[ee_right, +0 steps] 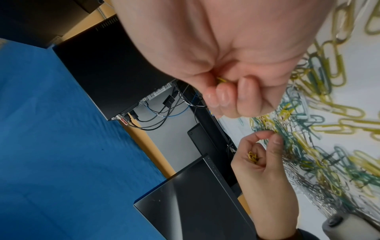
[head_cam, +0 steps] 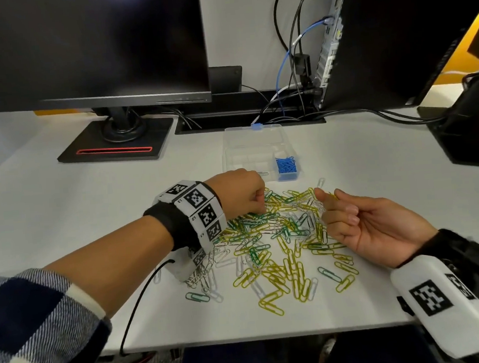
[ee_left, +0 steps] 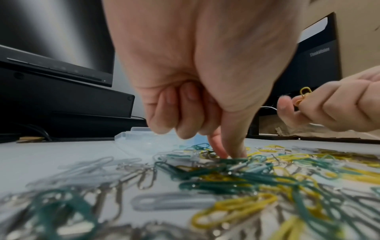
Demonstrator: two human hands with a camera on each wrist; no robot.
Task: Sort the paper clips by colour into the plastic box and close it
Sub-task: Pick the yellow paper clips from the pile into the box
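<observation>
A loose pile of yellow, green, white and silver paper clips (head_cam: 277, 235) covers the desk's middle. Behind it the clear plastic box (head_cam: 254, 148) lies open, with blue clips (head_cam: 286, 164) in its front right compartment. My left hand (head_cam: 258, 201) reaches down into the pile's far left side; thumb and forefinger (ee_left: 228, 154) pinch at a clip there. The right wrist view shows yellow clips (ee_right: 252, 156) tucked in its curled palm. My right hand (head_cam: 330, 200) hovers palm up over the pile's right side, fingers curled on yellow clips (ee_left: 304, 93).
A monitor (head_cam: 84, 47) on a black stand base (head_cam: 114, 139) is at the back left. A computer tower (head_cam: 393, 34) with cables (head_cam: 291, 91) stands at the back right, a black device (head_cam: 464, 135) at far right. The desk's front edge (head_cam: 245, 338) is near me.
</observation>
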